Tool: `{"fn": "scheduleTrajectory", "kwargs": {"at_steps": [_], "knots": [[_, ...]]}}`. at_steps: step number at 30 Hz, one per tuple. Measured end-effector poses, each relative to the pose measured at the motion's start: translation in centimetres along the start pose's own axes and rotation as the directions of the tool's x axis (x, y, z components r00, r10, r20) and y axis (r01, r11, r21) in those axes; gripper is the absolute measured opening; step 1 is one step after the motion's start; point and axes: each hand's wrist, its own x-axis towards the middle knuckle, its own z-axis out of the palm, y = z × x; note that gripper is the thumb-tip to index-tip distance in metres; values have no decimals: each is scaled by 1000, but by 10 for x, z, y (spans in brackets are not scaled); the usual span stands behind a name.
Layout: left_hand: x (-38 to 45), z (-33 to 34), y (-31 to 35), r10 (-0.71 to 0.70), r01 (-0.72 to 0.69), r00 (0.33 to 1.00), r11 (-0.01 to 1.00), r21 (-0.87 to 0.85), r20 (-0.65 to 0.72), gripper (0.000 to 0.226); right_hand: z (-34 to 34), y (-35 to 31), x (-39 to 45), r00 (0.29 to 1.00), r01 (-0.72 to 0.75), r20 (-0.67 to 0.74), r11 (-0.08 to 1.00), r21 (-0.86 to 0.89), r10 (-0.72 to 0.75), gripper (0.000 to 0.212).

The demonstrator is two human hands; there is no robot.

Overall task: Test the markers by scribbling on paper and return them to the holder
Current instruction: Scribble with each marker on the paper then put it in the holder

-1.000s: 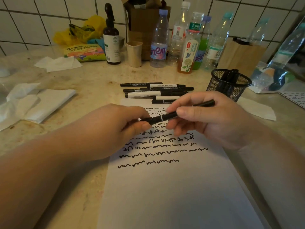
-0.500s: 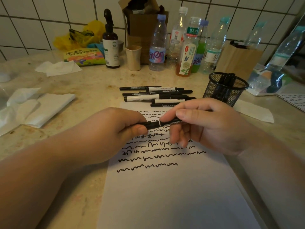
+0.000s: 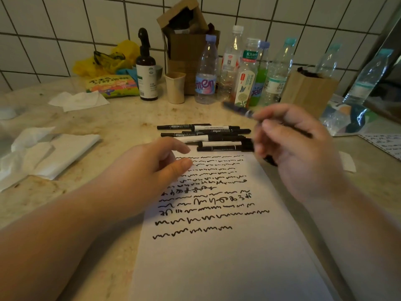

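A white sheet of paper (image 3: 217, 257) lies in front of me, its upper half filled with black scribbled lines. Several black markers (image 3: 206, 135) lie in a pile just beyond its top edge. My right hand (image 3: 303, 153) is raised above the paper's top right corner and grips a blurred black marker (image 3: 238, 109) that points up and to the left. This hand hides the mesh holder. My left hand (image 3: 152, 170) rests on the paper's upper left part, fingers loosely curled, holding nothing.
Several plastic bottles (image 3: 245, 77), a dark spray bottle (image 3: 147, 72), a beige cup (image 3: 175, 88) and cardboard boxes (image 3: 186, 40) line the tiled back wall. White tissues (image 3: 50, 153) lie at the left. Another scribbled sheet (image 3: 384, 144) lies at the right edge.
My hands have come apart. The left hand let go of the marker and dropped onto the paper; the right hand lifted the marker up and to the right.
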Motion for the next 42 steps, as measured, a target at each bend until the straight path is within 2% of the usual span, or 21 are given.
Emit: {"fn": "scheduleTrajectory", "kwargs": {"at_steps": [3,7,9,13,17,21,24,25,27,28,30,32,35,39,42], "knots": [[-3,1,1,12,-13,999,999,45,31,39,-2,-3,1,943,122,-276,965,-233,-186,15],[-4,3,4,47,-52,997,996,76,63,30,-17,-3,9,785,87,-522,894,-440,-333,12],[-4,3,3,47,-53,997,995,83,68,27,-22,-3,13,758,-2,-571,875,-484,-314,9],[-3,4,1,39,-43,998,997,60,57,24,-23,3,18,751,-160,-625,860,-484,-212,14],[-4,4,0,45,-48,998,998,52,54,23,-22,6,19,731,-130,-644,882,-453,-223,13],[-4,4,1,47,-50,997,998,49,54,20,-16,4,13,758,0,-559,857,-515,-336,26],[-4,4,1,52,-55,997,997,49,56,19,-7,2,7,840,82,-408,827,-556,-358,27],[-4,4,1,51,-54,997,997,49,57,19,-4,3,5,890,75,-324,803,-591,-322,25],[-4,4,1,45,-49,997,997,58,64,19,2,9,4,985,15,-112,711,-704,-132,24],[-4,4,2,42,-47,997,997,67,67,19,4,14,5,1000,-10,-17,633,-774,-6,29],[-5,4,2,41,-46,997,996,73,68,20,6,25,6,975,-1,103,462,-887,199,41],[-5,3,2,38,-43,997,997,71,65,20,10,28,7,936,-8,125,376,-926,329,47],[-5,3,2,29,-35,997,996,80,69,19,11,29,9,918,-36,103,338,-940,384,50],[-6,3,2,30,-35,997,996,80,69,19,13,30,10,935,-71,51,326,-943,350,49],[-6,4,3,31,-36,997,996,81,66,18,11,32,9,949,-116,-18,292,-950,316,39]]}}
